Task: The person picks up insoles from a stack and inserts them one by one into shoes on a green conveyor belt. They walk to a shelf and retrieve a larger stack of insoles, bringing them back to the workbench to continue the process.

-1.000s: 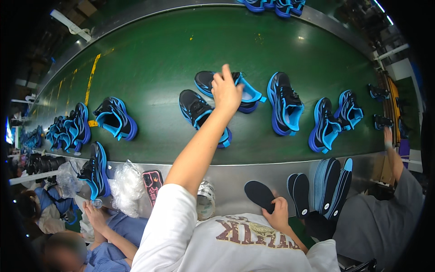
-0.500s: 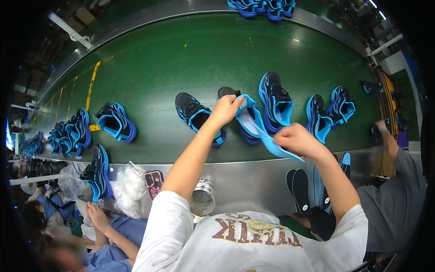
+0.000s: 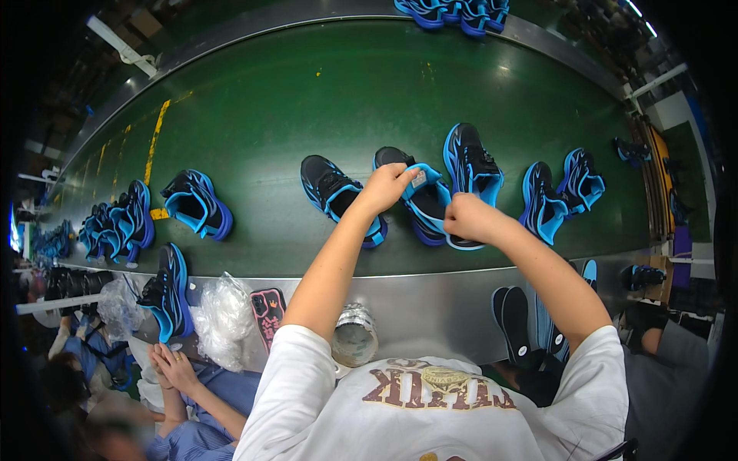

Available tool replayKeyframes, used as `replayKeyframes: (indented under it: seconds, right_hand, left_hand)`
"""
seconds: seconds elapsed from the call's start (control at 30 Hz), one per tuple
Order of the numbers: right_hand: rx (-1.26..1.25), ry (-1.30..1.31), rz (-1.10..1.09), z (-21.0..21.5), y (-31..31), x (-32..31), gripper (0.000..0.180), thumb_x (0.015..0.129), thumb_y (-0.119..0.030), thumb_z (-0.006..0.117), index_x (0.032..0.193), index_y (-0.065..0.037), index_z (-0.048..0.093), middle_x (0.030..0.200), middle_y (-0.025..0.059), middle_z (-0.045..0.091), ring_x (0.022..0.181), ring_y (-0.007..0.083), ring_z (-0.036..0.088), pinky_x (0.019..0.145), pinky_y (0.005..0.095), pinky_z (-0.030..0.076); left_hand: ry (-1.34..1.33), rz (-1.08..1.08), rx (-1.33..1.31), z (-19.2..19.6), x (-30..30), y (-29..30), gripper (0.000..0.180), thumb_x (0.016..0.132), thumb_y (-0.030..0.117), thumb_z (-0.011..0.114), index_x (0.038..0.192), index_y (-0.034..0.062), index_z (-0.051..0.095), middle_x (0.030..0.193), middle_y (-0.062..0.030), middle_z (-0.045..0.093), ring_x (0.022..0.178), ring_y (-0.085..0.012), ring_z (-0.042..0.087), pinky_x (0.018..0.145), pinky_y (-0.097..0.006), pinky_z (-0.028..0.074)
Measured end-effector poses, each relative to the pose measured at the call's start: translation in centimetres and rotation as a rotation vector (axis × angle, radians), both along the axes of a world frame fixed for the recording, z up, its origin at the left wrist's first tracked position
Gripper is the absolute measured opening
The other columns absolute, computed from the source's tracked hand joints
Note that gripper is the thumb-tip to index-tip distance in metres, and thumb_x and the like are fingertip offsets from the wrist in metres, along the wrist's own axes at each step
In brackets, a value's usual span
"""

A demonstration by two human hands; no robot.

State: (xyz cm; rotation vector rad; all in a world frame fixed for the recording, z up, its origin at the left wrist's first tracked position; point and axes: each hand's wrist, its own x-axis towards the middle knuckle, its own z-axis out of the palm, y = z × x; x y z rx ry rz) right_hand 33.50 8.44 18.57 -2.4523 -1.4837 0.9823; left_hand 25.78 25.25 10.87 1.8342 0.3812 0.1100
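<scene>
A black-and-blue lace-up sneaker (image 3: 419,223) on the green-topped desk (image 3: 269,115) is held at its light-blue collar by the left hand (image 3: 384,187), fingers pinched narrow. A thin black insole with light-blue edging (image 3: 432,204), partly inside the sneaker, is gripped near its outer end by the right hand's (image 3: 470,219) closed fingers.

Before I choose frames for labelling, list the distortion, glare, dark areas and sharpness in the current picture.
Head view: the long edges of the green belt bow into curves; head view: a small pale glare spot shows near its far edge; head view: the corners fall to black; head view: left hand and right hand look fairly sharp.
</scene>
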Motion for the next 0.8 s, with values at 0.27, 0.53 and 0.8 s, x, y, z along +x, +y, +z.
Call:
replayKeyframes:
  seconds: [0.27,0.53,0.8]
  right_hand:
    - [0.355,-0.502,-0.029,-6.6,1.2,-2.3,0.018,0.073,-0.013,0.056,0.080,0.003,0.061,0.088,0.0201,0.052,0.082,0.0320,0.054,0.076,0.0374,0.045]
    - [-0.196,-0.208,-0.034,-2.6,1.6,-1.7,0.026,0.067,-0.024,0.060,0.071,0.001,0.063,0.080,0.0218,0.059,0.074,0.0333,0.059,0.070,0.0391,0.049]
    - [0.074,-0.466,0.055,-7.5,2.0,-1.3,0.013,0.069,-0.007,0.056,0.075,0.001,0.063,0.084,0.0167,0.058,0.083,0.0289,0.058,0.069,0.0355,0.050]
  left_hand:
    - [-0.014,0.031,-0.002,-0.8,0.2,-0.5,0.037,0.085,0.033,0.052,0.072,-0.0016,0.054,0.060,-0.0051,0.048,0.057,-0.0110,0.043,0.051,-0.028,0.036]
    - [-0.037,0.329,-0.120,-0.6,0.4,-3.1,0.034,0.081,0.032,0.058,0.081,-0.0018,0.056,0.059,-0.0083,0.051,0.055,-0.0139,0.048,0.052,-0.029,0.038]
    - [-0.071,0.208,-0.181,-1.8,0.5,-2.0,0.037,0.084,0.033,0.054,0.069,-0.0001,0.047,0.052,-0.0047,0.041,0.051,-0.0103,0.036,0.047,-0.029,0.032]
